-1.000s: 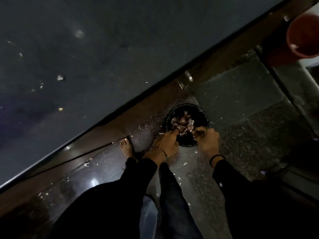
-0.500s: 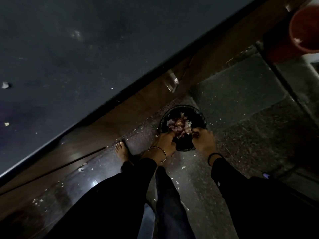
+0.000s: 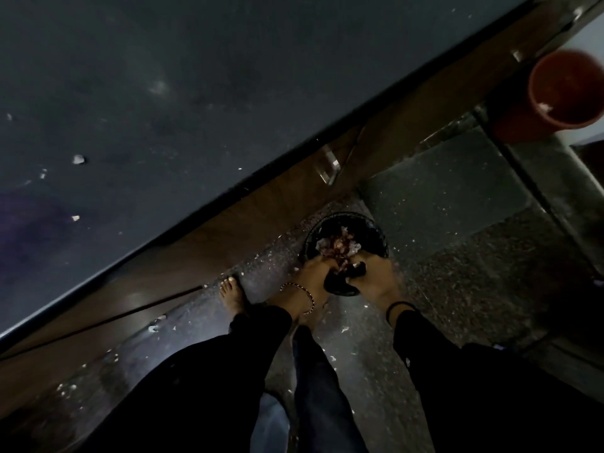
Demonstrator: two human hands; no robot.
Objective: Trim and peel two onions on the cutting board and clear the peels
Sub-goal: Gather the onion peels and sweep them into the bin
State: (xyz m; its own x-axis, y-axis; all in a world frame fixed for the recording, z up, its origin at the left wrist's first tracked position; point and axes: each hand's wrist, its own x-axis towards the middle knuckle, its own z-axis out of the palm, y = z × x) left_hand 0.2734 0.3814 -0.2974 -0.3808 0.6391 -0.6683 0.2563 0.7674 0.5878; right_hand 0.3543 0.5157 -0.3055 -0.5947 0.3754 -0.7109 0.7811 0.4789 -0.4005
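Note:
A small black bin (image 3: 376, 228) stands on the speckled floor, lined with a black bag (image 3: 341, 287). A heap of reddish and white onion peels (image 3: 340, 245) lies inside it. My left hand (image 3: 312, 274) curls over the bin's near left rim and grips the bag's edge. Just to its right, my right hand (image 3: 376, 277) pinches a bunched fold of the bag at the near rim. The hands are a few fingers' width apart. No onions or cutting board are in view.
A dark countertop (image 3: 163, 109) with a few peel scraps fills the upper left, above a wooden cabinet front (image 3: 202, 256) with a metal handle (image 3: 328, 165). A red bucket (image 3: 565, 89) stands at the top right. My bare foot (image 3: 232, 295) and scattered peel bits are on the floor.
Both hands have stayed at the bin's near rim, and the bag's near edge is now bunched up between them. The view has shifted slightly.

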